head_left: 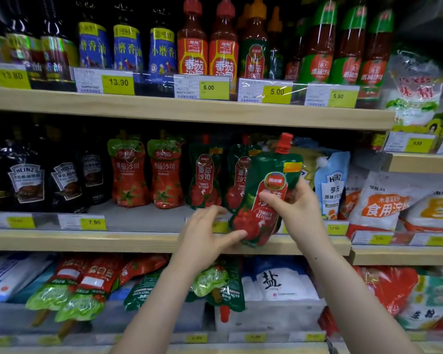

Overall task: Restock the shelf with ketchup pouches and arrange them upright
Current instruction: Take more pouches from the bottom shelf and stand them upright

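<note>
— Both forearms are reaching in nearest; what is standing on the middle shelf [138, 241]?

— Two green ketchup pouches [205, 175] are already standing upright at the back, beside two red ones [128, 172].

— And the third?

— Right hand [294, 203] is clamping its fingers round a green pouch [264, 190], tilted at the shelf edge; left hand [205, 233], fingers spread, is touching its base. More are lying flat on the lower shelf [215, 284].

Shop: stocked shelves [164, 241] w/ price tags [118, 84].
</note>
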`<state>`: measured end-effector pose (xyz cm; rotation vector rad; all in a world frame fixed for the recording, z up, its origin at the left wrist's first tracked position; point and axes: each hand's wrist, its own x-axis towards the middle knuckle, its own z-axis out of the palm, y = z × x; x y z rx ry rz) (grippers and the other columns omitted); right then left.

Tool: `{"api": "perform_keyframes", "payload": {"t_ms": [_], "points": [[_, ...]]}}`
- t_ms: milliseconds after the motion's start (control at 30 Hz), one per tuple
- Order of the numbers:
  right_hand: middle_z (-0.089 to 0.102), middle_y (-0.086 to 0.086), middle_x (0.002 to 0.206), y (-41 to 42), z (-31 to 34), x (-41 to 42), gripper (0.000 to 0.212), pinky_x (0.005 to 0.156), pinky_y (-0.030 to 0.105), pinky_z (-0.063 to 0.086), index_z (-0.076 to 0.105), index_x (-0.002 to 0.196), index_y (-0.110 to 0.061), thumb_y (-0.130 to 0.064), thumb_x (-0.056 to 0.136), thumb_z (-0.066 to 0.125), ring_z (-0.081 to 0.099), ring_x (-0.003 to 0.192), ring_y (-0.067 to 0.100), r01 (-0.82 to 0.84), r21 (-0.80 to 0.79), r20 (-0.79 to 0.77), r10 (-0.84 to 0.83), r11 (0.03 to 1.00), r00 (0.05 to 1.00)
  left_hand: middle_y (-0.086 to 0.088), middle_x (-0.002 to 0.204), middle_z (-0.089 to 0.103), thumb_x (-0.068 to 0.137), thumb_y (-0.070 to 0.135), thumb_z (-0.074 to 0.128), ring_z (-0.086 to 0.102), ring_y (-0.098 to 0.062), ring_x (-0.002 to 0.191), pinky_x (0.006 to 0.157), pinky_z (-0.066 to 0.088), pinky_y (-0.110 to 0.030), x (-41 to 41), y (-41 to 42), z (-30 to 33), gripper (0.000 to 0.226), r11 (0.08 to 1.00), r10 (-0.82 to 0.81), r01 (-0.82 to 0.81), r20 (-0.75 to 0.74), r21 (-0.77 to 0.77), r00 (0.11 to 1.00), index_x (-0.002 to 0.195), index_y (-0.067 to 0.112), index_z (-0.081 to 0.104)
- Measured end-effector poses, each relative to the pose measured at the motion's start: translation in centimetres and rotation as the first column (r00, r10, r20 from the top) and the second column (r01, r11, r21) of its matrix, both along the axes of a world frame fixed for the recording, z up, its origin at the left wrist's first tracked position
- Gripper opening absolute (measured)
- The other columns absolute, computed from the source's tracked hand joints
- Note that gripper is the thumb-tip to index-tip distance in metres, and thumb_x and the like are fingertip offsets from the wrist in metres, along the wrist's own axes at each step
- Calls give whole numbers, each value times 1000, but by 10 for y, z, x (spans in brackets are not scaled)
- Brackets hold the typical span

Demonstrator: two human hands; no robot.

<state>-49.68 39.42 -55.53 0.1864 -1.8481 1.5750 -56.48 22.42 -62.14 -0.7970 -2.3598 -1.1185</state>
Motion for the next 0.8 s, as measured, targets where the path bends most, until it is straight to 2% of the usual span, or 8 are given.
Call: {"api": "perform_keyframes", "payload": {"t_ms": [100,200,267,367,433,633,700,800], "points": [[68,-8,98,5,17,-12,36,71,16,53,55,106,-19,-7,76,72,65,89,3,43,61,-94,-37,997,995,2,104,64,76,76,35,55,-20,104,101,35,-42,-19,-28,-13,72,958,194,-241,-267,-155,944,109,18,61],[66,-11,100,2,22,-30,40,76,17,51,54,104,-27,-8,75,73,63,93,2,62,165,-106,-44,984,993,1,99,61,81,67,40,55,-22,100,105,32,-45,-28,-36,-30,62,922,225,-318,-361,-223,905,111,17,61],[65,-16,100,1,18,-43,39,75,14,50,53,102,-33,-12,76,73,62,94,-1,63,211,-81,-46,975,996,1,97,60,82,64,42,55,-23,97,103,33,-44,-31,-34,-34,59,914,233,-339,-398,-222,887,111,16,61],[66,-10,105,5,12,-62,35,86,33,54,53,101,-35,-17,78,73,63,99,6,69,130,-27,-66,989,997,-3,97,59,83,60,47,54,-25,96,103,33,-45,-34,-33,-40,58,909,240,-362,-453,-204,858,112,12,61],[65,-3,110,6,14,-72,38,89,40,53,53,109,-27,-16,78,72,62,103,11,57,112,8,-59,992,998,-5,98,59,83,58,48,53,-26,96,103,32,-46,-36,-32,-44,58,907,244,-374,-486,-191,839,113,10,61],[65,-1,102,8,-9,-91,39,85,40,55,51,112,-16,-18,79,72,64,94,13,54,110,195,-74,993,978,-7,99,58,84,58,47,52,-28,98,105,30,-47,-41,-30,-50,58,901,263,-400,-520,-167,812,114,10,61],[65,3,107,9,-13,-95,42,84,40,55,49,115,-15,-23,80,71,64,99,20,68,113,233,-93,991,968,-6,100,58,84,59,46,51,-26,100,105,29,-47,-42,-30,-52,58,901,267,-401,-517,-166,813,114,11,61],[61,7,121,7,-13,-97,57,91,45,51,42,127,-12,-32,81,69,59,109,24,126,190,258,-173,974,951,-4,102,59,85,61,44,50,-24,102,107,27,-46,-44,-31,-53,59,900,265,-399,-511,-173,818,116,13,60]]}}
